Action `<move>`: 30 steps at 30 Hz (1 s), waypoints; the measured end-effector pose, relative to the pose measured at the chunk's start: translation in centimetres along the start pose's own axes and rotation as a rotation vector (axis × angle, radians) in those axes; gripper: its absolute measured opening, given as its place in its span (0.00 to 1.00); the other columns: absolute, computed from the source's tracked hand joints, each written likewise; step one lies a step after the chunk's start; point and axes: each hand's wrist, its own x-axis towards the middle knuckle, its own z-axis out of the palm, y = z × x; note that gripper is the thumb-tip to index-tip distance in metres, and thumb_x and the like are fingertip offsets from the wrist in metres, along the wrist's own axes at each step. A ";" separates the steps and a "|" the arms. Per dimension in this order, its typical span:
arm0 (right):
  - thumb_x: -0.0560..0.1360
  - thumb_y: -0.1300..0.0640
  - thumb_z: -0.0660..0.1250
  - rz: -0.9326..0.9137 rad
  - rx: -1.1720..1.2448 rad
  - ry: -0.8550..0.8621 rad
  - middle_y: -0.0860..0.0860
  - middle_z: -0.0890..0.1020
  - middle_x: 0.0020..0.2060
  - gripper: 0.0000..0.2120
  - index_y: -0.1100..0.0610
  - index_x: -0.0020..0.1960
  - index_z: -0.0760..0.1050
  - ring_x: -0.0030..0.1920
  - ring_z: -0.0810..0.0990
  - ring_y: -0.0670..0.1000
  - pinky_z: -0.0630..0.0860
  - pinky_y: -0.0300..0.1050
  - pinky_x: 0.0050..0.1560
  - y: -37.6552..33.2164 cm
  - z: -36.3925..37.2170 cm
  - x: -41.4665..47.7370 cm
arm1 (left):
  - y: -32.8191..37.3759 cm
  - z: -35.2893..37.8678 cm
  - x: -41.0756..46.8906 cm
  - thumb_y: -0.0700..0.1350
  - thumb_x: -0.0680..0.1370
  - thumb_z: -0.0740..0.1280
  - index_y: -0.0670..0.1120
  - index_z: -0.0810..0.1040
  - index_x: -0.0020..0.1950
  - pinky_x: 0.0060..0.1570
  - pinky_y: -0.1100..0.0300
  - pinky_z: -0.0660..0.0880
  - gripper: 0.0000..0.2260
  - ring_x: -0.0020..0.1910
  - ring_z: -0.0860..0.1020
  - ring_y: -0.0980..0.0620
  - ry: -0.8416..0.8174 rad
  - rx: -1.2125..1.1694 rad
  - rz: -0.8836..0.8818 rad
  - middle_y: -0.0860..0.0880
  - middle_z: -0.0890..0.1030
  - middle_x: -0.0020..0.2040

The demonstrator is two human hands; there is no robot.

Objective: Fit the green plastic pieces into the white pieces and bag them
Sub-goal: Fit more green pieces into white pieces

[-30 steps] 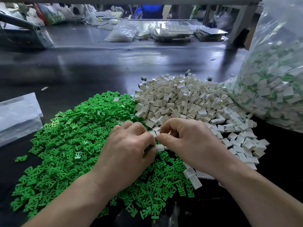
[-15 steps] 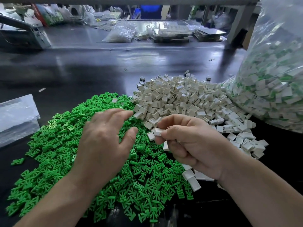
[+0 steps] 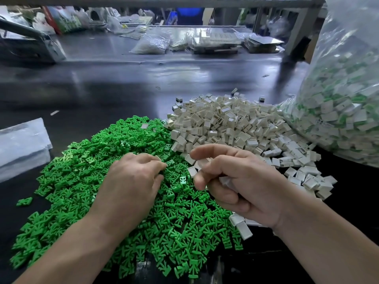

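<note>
Head view. Dark glossy worktable (image 3: 123, 89); a second bench behind carries clutter too blurred to itemise.

Heaps: 2. The green heap (image 3: 78, 181) is front left and the white heap (image 3: 225, 124) is behind it to the right, their edges meeting. Pieces per heap are too many to count.

Strays: 1 green piece (image 3: 24, 201) lies alone left of the green heap; 1 lone white piece (image 3: 144, 126) lies on its far side.

Bags: 2. A large clear bag (image 3: 338, 119) at right holds white and green pieces and touches the white heap. A flat clear bag (image 3: 20, 144) lies at left.

Hands: 2. The left hand (image 3: 131, 181) is knuckles up with fingers curled into the green heap; whether it grips anything, cannot tell. The right hand (image 3: 242, 181) is raised over the heaps' border, pinching a white piece (image 3: 204, 161) between thumb and forefinger, with more white showing in the palm.
</note>
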 end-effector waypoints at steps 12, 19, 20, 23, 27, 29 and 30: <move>0.81 0.61 0.65 -0.096 -0.093 0.040 0.57 0.84 0.40 0.08 0.53 0.50 0.82 0.21 0.66 0.46 0.60 0.33 0.19 0.4 0.0 0.0 | 1.2 -1.0 -0.4 0.45 0.74 0.72 0.59 0.80 0.51 0.39 0.74 0.74 0.10 0.42 0.80 0.60 0.129 -0.797 -0.199 0.57 0.82 0.44; 0.80 0.61 0.68 -0.189 -0.291 0.094 0.52 0.83 0.37 0.07 0.51 0.49 0.84 0.22 0.67 0.44 0.62 0.33 0.20 1.1 0.0 0.1 | 2.1 -1.0 -0.4 0.47 0.69 0.71 0.55 0.83 0.47 0.37 0.65 0.79 0.08 0.40 0.84 0.51 0.079 -1.190 -0.216 0.46 0.85 0.43; 0.80 0.60 0.68 -0.205 -0.326 0.097 0.52 0.82 0.37 0.07 0.51 0.48 0.83 0.22 0.67 0.44 0.62 0.33 0.20 1.2 0.0 0.1 | 2.1 -0.9 -0.4 0.48 0.69 0.71 0.54 0.82 0.46 0.37 0.63 0.80 0.07 0.40 0.84 0.48 0.074 -1.230 -0.227 0.45 0.85 0.43; 0.78 0.57 0.72 -0.225 -0.400 0.098 0.51 0.82 0.35 0.03 0.52 0.45 0.82 0.23 0.68 0.43 0.63 0.34 0.20 1.3 0.2 0.1 | 2.1 -0.7 -0.5 0.50 0.69 0.74 0.50 0.82 0.46 0.36 0.60 0.80 0.08 0.41 0.85 0.47 0.051 -1.295 -0.253 0.45 0.85 0.43; 0.76 0.52 0.74 -0.235 -0.477 0.111 0.48 0.81 0.32 0.05 0.51 0.43 0.81 0.24 0.69 0.43 0.64 0.35 0.21 1.3 0.4 -0.1 | 1.9 -0.7 -0.8 0.55 0.69 0.75 0.50 0.82 0.45 0.34 0.62 0.77 0.11 0.33 0.78 0.51 0.007 -1.261 -0.265 0.46 0.80 0.35; 0.77 0.52 0.73 -0.244 -0.493 0.114 0.48 0.80 0.32 0.05 0.52 0.44 0.82 0.24 0.69 0.45 0.64 0.35 0.22 1.4 0.5 -0.2 | 2.1 -0.8 -0.8 0.53 0.68 0.75 0.48 0.82 0.44 0.31 0.61 0.75 0.11 0.32 0.77 0.50 -0.044 -1.412 -0.279 0.45 0.79 0.35; 0.78 0.53 0.72 -0.246 -0.479 0.110 0.48 0.80 0.33 0.04 0.52 0.45 0.82 0.24 0.68 0.45 0.64 0.35 0.22 1.4 0.6 -0.1 | 2.3 -0.8 -0.7 0.51 0.69 0.75 0.48 0.83 0.44 0.30 0.61 0.75 0.09 0.33 0.78 0.49 -0.062 -1.466 -0.285 0.44 0.80 0.36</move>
